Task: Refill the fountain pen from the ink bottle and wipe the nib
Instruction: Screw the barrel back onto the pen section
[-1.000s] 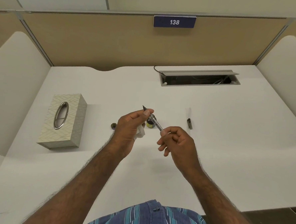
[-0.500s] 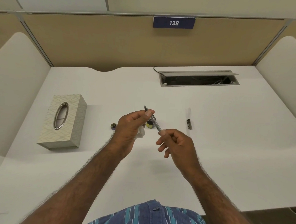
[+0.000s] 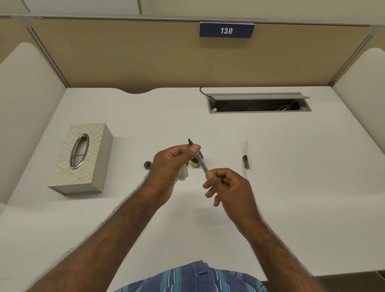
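While the white desk (image 3: 273,207) carries the patterned tissue box (image 3: 84,159) well to the left of the ink bottle (image 3: 194,163), both hands work just above and in front of that bottle. Left hand (image 3: 170,167) is curled round the front section of the fountain pen (image 3: 200,162), thumb pressed on top, with a scrap of white tissue (image 3: 183,174) tucked under its fingers. Right hand (image 3: 231,189) pinches the pen's rear end between thumb and forefinger, its other fingers loosely bent. Lying on a diagonal, the pen's long axis runs from the right hand's fingertips up and away to the left, nib (image 3: 190,141) pointing away from the person, beyond the bottle. Nearer the nib is the left hand, so the wipe likely falls to its tissue. Right of the bottle lies the pen cap (image 3: 246,161); left of it, the bottle cap (image 3: 147,165).
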`<action>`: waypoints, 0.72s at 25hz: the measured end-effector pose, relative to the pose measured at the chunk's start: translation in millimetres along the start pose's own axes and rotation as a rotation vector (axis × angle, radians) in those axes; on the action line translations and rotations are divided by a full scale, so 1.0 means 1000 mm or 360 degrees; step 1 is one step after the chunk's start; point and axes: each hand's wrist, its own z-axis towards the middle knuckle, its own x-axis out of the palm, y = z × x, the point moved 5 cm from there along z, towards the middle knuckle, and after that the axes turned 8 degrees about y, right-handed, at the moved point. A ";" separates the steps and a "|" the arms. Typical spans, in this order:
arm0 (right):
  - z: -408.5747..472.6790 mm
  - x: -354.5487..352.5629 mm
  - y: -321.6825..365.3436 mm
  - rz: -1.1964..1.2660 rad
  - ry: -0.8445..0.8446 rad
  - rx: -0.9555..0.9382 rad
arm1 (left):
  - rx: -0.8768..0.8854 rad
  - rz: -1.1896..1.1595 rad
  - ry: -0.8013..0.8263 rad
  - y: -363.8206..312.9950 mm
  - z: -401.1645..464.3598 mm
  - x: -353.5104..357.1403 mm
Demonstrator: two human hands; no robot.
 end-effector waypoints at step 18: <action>-0.002 0.005 -0.006 -0.0010 0.0063 0.0042 | -0.0001 0.0069 -0.0013 0.007 -0.001 -0.002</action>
